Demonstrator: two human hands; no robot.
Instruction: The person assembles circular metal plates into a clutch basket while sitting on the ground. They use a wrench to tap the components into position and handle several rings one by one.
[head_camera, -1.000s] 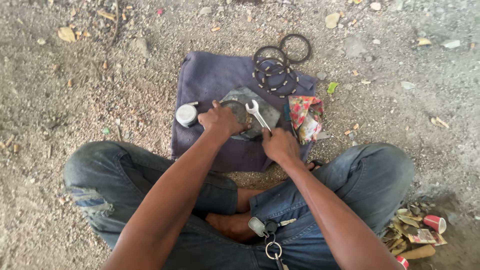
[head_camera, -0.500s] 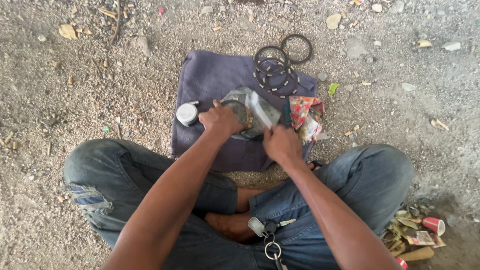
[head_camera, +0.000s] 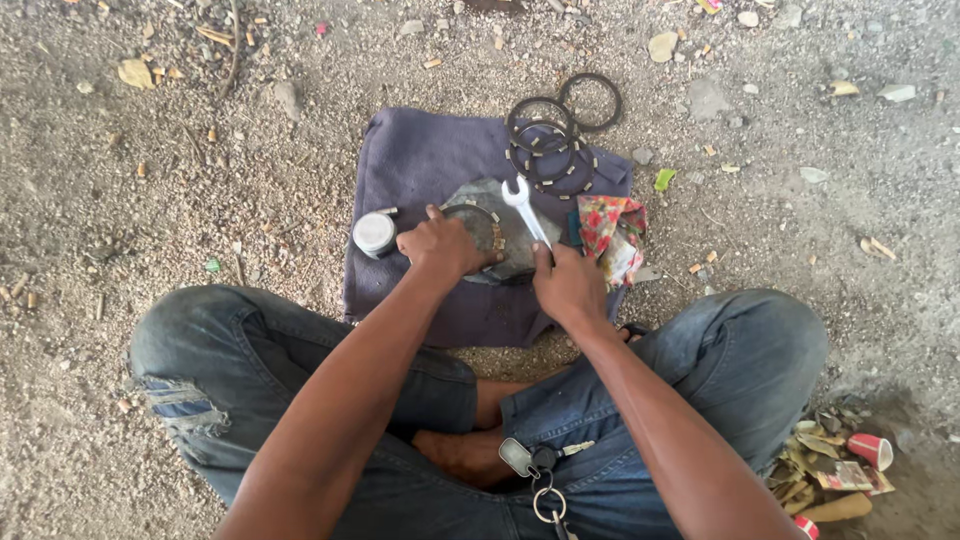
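I sit cross-legged on the ground with a dark purple cloth (head_camera: 430, 160) spread in front of me. A flat grey stone (head_camera: 510, 240) lies on the cloth, and a thin ring (head_camera: 482, 222) rests on the stone. My left hand (head_camera: 440, 245) presses down on that ring at its near left side. My right hand (head_camera: 568, 285) grips the handle of a silver open-ended spanner (head_camera: 524, 208), whose jaw points away from me over the stone.
Several dark rings (head_camera: 545, 140) lie at the cloth's far right corner, one ring (head_camera: 590, 100) on the dirt. A small round metal tin (head_camera: 375, 233) sits left of the stone. A red patterned rag (head_camera: 612, 232) lies to the right. Keys (head_camera: 535, 462) hang at my waist. Litter (head_camera: 830, 470) lies by my right knee.
The spanner swung down onto the stone half a second ago and is now raised again with its jaw pointing away. My left hand stays on the ring.
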